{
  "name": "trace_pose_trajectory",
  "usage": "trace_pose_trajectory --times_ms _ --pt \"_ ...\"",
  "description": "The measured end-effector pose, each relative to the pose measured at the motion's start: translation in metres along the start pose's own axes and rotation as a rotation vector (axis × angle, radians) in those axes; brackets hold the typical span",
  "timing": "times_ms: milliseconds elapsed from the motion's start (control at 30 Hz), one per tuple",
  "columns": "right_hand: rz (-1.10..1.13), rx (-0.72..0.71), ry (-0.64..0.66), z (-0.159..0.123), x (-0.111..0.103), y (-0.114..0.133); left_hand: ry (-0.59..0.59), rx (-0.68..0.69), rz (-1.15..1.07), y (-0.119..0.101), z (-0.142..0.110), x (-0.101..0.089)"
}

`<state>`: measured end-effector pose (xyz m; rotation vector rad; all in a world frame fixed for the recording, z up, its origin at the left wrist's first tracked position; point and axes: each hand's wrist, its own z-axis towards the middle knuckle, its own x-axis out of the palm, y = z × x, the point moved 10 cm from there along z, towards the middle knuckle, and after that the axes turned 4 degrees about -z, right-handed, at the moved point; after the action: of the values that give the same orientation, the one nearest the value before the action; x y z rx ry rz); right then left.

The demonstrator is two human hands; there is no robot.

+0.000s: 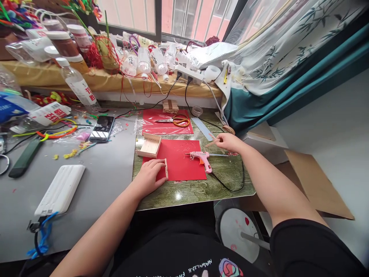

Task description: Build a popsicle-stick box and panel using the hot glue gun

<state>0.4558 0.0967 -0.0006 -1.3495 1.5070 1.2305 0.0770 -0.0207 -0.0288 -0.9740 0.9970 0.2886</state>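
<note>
My left hand (148, 175) holds a short wooden craft-stick piece (166, 169) upright on a red sheet (184, 169), fingers at its far end and thumb at its near end. Just beyond that hand sits a small open wooden box (150, 146) made of sticks. A pink glue gun (203, 158) lies on the sheet's right side, a glue stick poking from its back. To the right, over the wood-patterned board, my right hand (229, 142) is closed on thin wooden craft sticks (212, 141); how many I cannot tell.
Scissors (175, 120) with orange handles and a stack of craft sticks (170, 106) lie farther back, near a tape roll (197, 111). A phone (102, 128), a white power bank (60, 189) and a green-handled tool (26, 157) are on the left. Bottles and a power strip (188, 74) line the sill.
</note>
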Motion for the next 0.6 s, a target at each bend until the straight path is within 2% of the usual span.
trace_pose_trajectory --times_ms 67,167,267,300,367,467,533,600 --pt "0.078 -0.034 -0.015 -0.004 -0.004 0.027 -0.001 -0.004 0.007 0.000 0.000 -0.001" --pt "0.227 -0.089 0.019 -0.011 0.008 0.083 -0.003 -0.001 0.017 -0.001 0.000 -0.001" --pt "0.746 -0.126 0.175 -0.025 0.046 0.147 0.002 0.008 0.024 -0.001 -0.001 -0.001" --pt "0.839 -0.114 0.187 -0.030 0.059 0.163 0.002 0.011 0.026 -0.001 -0.001 0.000" --pt "0.859 -0.104 0.186 -0.041 0.085 0.189 0.000 0.018 0.031 -0.001 -0.001 0.000" --pt "0.825 -0.102 0.110 -0.057 0.110 0.205 -0.002 0.021 0.034 -0.001 -0.002 0.001" --pt "0.738 -0.143 0.019 -0.068 0.111 0.207 -0.002 0.018 0.033 -0.001 -0.001 0.001" --pt "0.638 -0.192 -0.093 -0.082 0.101 0.205 -0.003 0.015 0.031 -0.001 -0.001 0.001"
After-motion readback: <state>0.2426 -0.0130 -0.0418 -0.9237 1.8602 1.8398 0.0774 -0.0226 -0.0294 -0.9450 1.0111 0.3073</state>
